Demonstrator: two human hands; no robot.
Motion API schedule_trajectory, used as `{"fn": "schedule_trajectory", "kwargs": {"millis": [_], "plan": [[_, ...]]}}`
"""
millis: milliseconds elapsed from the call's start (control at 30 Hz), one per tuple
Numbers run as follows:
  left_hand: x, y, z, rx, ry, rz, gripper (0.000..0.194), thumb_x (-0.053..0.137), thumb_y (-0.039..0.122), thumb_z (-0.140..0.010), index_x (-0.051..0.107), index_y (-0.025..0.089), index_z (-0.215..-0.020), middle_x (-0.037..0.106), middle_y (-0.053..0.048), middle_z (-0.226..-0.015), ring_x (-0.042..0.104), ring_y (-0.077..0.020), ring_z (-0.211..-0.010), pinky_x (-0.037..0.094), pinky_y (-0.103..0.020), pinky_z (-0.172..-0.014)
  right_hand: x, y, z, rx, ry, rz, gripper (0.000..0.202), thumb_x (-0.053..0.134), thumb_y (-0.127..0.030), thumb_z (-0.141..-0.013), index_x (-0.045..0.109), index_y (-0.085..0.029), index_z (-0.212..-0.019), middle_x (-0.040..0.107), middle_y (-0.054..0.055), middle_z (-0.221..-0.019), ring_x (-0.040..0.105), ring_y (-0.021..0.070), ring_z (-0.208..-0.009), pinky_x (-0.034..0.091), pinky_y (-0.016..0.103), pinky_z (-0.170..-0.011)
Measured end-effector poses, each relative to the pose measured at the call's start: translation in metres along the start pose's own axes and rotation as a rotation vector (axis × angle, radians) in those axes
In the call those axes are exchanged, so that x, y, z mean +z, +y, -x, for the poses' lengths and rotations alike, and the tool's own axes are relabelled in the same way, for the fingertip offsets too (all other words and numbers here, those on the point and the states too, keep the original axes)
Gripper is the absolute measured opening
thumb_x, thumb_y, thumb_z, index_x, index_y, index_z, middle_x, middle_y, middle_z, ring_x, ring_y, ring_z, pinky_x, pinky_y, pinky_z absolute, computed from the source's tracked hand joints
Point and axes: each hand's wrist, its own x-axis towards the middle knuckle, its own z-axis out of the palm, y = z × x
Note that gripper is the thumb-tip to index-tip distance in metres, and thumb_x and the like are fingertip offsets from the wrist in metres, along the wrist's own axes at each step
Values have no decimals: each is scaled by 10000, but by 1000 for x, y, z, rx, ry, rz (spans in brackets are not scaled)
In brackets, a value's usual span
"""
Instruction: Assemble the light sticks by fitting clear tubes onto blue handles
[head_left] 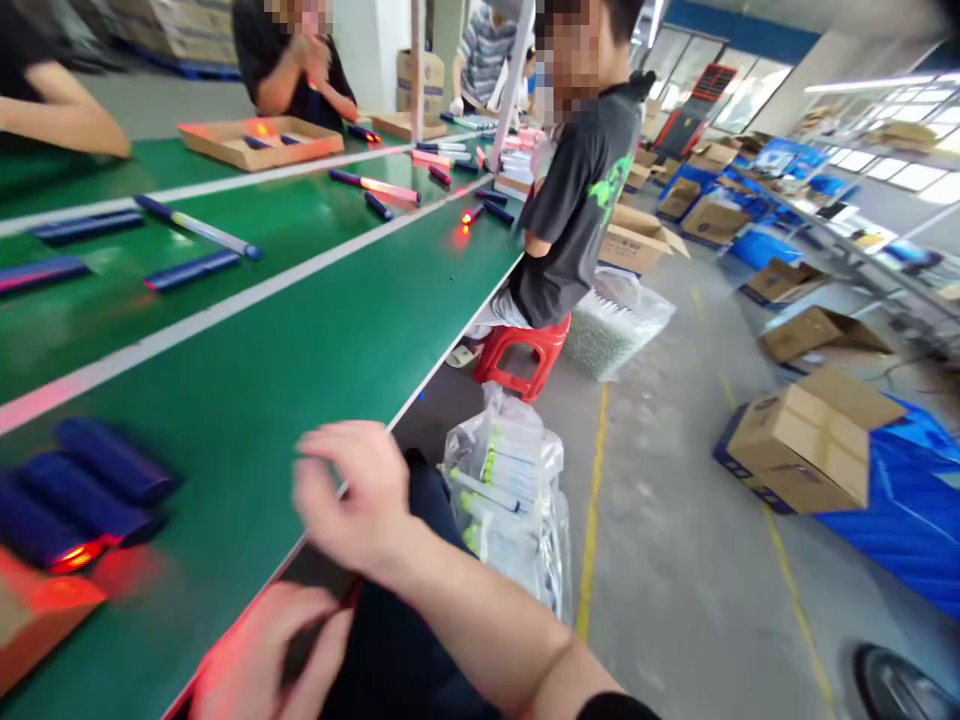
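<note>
My right hand is raised over the near edge of the green work table. Its fingers curl toward the thumb with a gap inside, and I see nothing held there. Lower down, my left hand is at the table edge by my lap, blurred and tinted by red light. Its fingers are bent in; whatever they may hold is hidden. Left of both hands lie several thick dark blue tubes, one glowing red at its end, beside a cardboard tray.
Blue and white light sticks lie across the table, and a shallow cardboard box stands farther back. A co-worker sits ahead on a red stool. Beside my legs is a clear plastic bag of sticks. Cartons stand right.
</note>
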Motion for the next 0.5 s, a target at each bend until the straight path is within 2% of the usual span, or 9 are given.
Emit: {"fn": "schedule_trajectory", "kwargs": {"millis": [33, 67, 100, 167, 233, 300, 367, 433, 500], "plan": [[37, 11, -7, -132, -95, 151, 101, 673, 426, -938, 678, 330, -968, 754, -1, -843, 749, -243, -731, 632, -369, -662, -14, 41, 20, 144, 23, 50, 291, 431, -260, -1151, 699, -197, -1246, 720, 82, -1319, 637, 205, -1280, 482, 391, -1149], [75, 21, -17, -297, -216, 275, 167, 619, 448, -976, 664, 306, -1054, 782, -20, -927, 778, -249, -830, 648, -363, -720, -26, 83, 39, 290, 29, 105, 264, 456, -225, -1143, 684, -165, -1262, 709, 118, -1306, 653, 245, -1248, 516, 461, -1108], [112, 30, -27, -419, -348, 384, 227, 567, 449, -1004, 642, 286, -1144, 798, -48, -1032, 789, -258, -959, 654, -368, -800, -37, 126, 58, 414, 4, 152, 216, 569, -263, -1114, 673, -159, -1272, 705, 109, -1284, 678, 273, -1197, 557, 503, -1045], [182, 42, -51, -525, -521, 470, 209, 532, 373, -1001, 606, 253, -1156, 795, -92, -1128, 773, -254, -1089, 630, -361, -927, -50, 203, 86, 583, -131, 212, 261, 695, -337, -1062, 684, -175, -1266, 708, 92, -1265, 711, 265, -1101, 607, 489, -968], [243, 46, -75, -587, -569, 396, 186, 550, 264, -969, 602, 230, -1143, 765, -115, -1223, 729, -245, -1206, 567, -351, -1060, -49, 262, 102, 676, -301, 251, 316, 736, -356, -1037, 681, -178, -1292, 699, 96, -1296, 716, 268, -1095, 623, 484, -945], [292, 43, -98, -685, -520, 288, 298, 518, 164, -938, 582, 174, -1229, 696, -183, -1350, 644, -281, -1350, 474, -404, -1180, -39, 300, 110, 693, -463, 271, 369, 743, -355, -1031, 662, -184, -1348, 664, 112, -1385, 690, 297, -1182, 603, 523, -996], [326, 34, -116, -798, -455, 170, 424, 481, 122, -926, 525, 104, -1347, 591, -266, -1470, 527, -338, -1474, 373, -478, -1256, -24, 320, 114, 652, -606, 272, 426, 750, -359, -1024, 639, -201, -1404, 604, 121, -1492, 625, 338, -1309, 543, 585, -1084], [346, 23, -129, -878, -427, 68, 513, 471, 136, -936, 443, 55, -1442, 481, -320, -1561, 418, -367, -1550, 313, -501, -1284, -13, 330, 120, 600, -722, 269, 480, 758, -370, -1015, 616, -218, -1448, 536, 124, -1578, 541, 372, -1411, 467, 638, -1154], [357, 11, -135, -915, -442, -5, 573, 469, 174, -957, 364, 39, -1504, 391, -328, -1631, 330, -362, -1595, 301, -479, -1286, -10, 334, 131, 578, -812, 279, 488, 765, -379, -1006, 619, -220, -1444, 506, 122, -1608, 499, 387, -1448, 427, 661, -1180]]}}
